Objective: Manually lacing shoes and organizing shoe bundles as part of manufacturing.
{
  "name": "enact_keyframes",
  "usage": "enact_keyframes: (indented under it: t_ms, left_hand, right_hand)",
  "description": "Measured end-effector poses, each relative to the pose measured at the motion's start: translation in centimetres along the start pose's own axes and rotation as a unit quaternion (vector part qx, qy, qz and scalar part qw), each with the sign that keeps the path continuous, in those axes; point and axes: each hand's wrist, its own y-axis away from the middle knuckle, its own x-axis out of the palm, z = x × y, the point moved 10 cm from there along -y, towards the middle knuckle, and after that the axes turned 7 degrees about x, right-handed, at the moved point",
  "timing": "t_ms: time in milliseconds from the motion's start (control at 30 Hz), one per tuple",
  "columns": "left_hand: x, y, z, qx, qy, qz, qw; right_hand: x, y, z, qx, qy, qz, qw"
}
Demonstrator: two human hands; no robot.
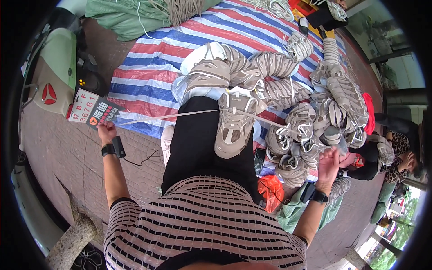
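A beige and grey sneaker rests upright on my lap, toe toward me. Its pale flat shoelace is threaded through the lower eyelets, and the two long ends stretch out sideways. Far out to the left, my left hand is closed on one end, in front of a scooter's number plate. On the opposite side my right hand is raised with its fingers pinched around the other end, near a pile of bundled shoe uppers. Both laces look taut. Each wrist wears a black strap with a small device.
Stacked shoe uppers lie beyond my knees on a striped tarp. A parked scooter stands at left. An orange plastic bag and a green sack sit by my right side. Other people sit at the right and far right.
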Motion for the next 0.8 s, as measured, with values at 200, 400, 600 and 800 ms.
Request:
enact_keyframes:
  t_ms: [200,400,600,800]
  left_hand:
    - [18.4,14.3,4.6,0.242,-0.407,0.171,0.864]
    - [31.0,28.4,17.4,0.254,-0.343,0.524,0.737]
    - [33.5,32.6,22.6,0.267,-0.520,0.592,0.555]
    - [33.1,32.8,23.7,0.246,-0.614,0.578,0.478]
  right_hand:
    - [-12.5,-3.4,-4.2,0.086,0.267,-0.305,0.910]
    - [0.2,-12.3,-8.5,0.039,-0.002,0.009,0.999]
    - [20.8,-10.7,-17.6,-0.025,0.458,0.170,0.872]
    - [26.5,-8.6,-21.6,-0.288,0.727,0.280,0.557]
